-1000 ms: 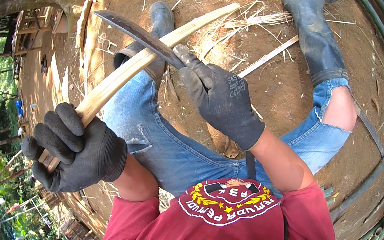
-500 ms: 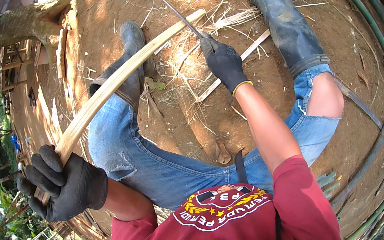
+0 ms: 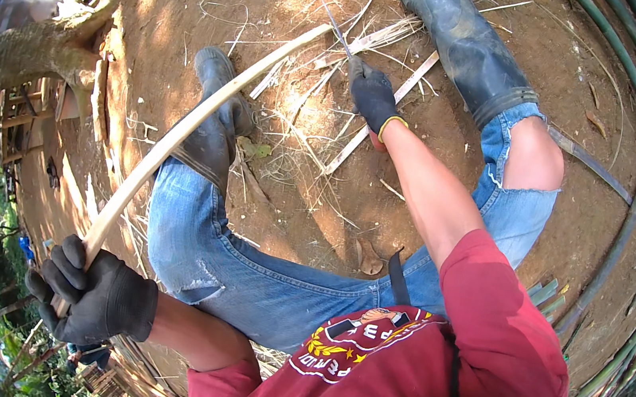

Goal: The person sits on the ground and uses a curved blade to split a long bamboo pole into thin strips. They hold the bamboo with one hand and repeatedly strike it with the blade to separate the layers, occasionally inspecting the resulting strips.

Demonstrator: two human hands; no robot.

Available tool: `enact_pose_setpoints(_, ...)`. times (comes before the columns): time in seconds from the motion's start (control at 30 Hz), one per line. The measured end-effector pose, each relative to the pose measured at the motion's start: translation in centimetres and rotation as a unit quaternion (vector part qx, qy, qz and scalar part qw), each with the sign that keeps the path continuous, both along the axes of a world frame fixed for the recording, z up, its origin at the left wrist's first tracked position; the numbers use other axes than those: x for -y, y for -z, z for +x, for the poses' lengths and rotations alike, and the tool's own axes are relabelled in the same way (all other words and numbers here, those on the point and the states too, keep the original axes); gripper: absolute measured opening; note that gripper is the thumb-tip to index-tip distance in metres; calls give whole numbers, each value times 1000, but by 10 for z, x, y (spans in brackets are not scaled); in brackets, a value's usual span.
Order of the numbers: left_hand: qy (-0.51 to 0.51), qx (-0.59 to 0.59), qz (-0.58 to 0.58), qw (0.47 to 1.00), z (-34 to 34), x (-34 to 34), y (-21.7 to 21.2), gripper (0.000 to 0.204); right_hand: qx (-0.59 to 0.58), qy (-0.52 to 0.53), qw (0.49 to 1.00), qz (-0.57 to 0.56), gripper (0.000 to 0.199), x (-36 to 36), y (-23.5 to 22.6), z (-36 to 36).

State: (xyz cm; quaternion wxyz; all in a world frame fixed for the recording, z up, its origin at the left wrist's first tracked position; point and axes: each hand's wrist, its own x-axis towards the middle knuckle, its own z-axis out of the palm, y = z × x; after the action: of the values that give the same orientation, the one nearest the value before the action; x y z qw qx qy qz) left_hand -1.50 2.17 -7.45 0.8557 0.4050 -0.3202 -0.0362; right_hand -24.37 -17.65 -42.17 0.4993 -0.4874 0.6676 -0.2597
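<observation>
While left grip (image 3: 101, 292) encircles wooden strip (image 3: 182, 128) low down | right grip (image 3: 371, 95) clasps knife (image 3: 339, 33) near strip's top

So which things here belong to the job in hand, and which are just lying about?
In use:
pale wooden strip, in the left hand
long knife, in the right hand

Apparently just lying about:
thin shavings
pale slat
bamboo poles
dry brown leaf

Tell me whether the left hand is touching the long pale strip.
Touching. The head view shows it: the gloved left hand is closed around the lower end of the pale strip.
</observation>
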Motion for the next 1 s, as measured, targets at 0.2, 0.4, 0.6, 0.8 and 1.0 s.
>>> enact_pose_setpoints(0.2, -107, 56, -43, 992, 21, -8, -40, 23, 191, 100, 975, 58, 56, -24, -66, 8)
enact_pose_setpoints(0.4, -111, 164, 17, 980, 32, -7, -34, 45, 179, 82, 980, 4, 43, -33, -51, -5)
enact_pose_setpoints(0.6, -124, 99, -21, 987, 22, 7, -38, 26, 39, -58, 996, -58, 44, -15, -33, 11)
enact_pose_setpoints(0.8, 92, 67, -54, 992, 30, -6, -42, 23, -103, -254, 950, -150, 39, 44, -15, 54)
enact_pose_setpoints(1.0, 120, 44, -52, 990, 43, -18, -34, 33, -210, -351, 895, -176, 28, 63, 10, 86)
